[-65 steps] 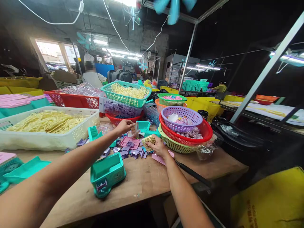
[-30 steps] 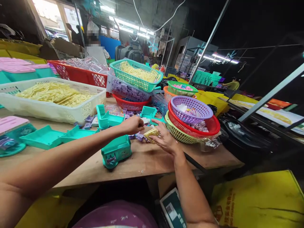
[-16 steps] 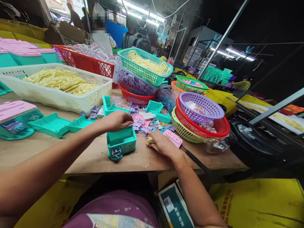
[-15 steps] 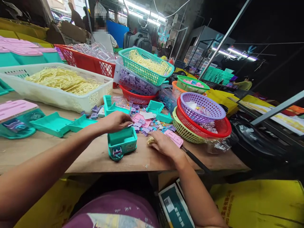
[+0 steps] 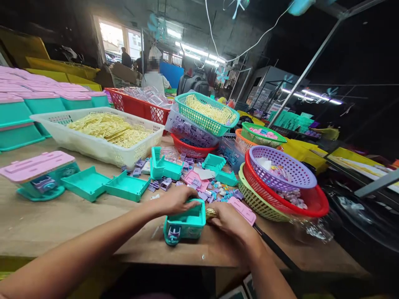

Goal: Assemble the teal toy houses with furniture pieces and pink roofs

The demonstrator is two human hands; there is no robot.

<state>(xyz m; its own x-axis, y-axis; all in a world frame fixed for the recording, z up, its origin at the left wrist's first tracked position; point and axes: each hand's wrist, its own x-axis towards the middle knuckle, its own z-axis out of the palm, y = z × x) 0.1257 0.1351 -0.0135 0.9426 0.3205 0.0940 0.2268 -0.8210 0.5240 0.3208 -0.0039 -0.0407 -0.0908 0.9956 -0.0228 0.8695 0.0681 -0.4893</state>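
An open-topped teal toy van body (image 5: 187, 226) with a purple piece at its front end stands upright near the table's front edge. My left hand (image 5: 179, 200) is over its far rim, with fingers curled down at the opening; what they pinch, if anything, is hidden. Beside the van's right end, my right hand (image 5: 227, 216) is closed around a small bundle of yellow plastic pieces (image 5: 211, 213). Just behind that hand lies a pink plastic panel (image 5: 242, 210). A black-handled tool (image 5: 277, 247) extends from the panel toward the table's front edge.
Loose purple and blue parts (image 5: 218, 191) lie behind the van. A white basket (image 5: 124, 155) of yellow pieces stands at the left, near a pink-roofed toy van (image 5: 43, 172) and teal trays (image 5: 87, 182). Stacked baskets (image 5: 319, 203) stand at the right. A person (image 5: 155, 81) sits farther back.
My left hand has come down from above the van body to its rim. My right hand, still around the yellow pieces, is closer to the van. The camera view has tilted up and shifted.
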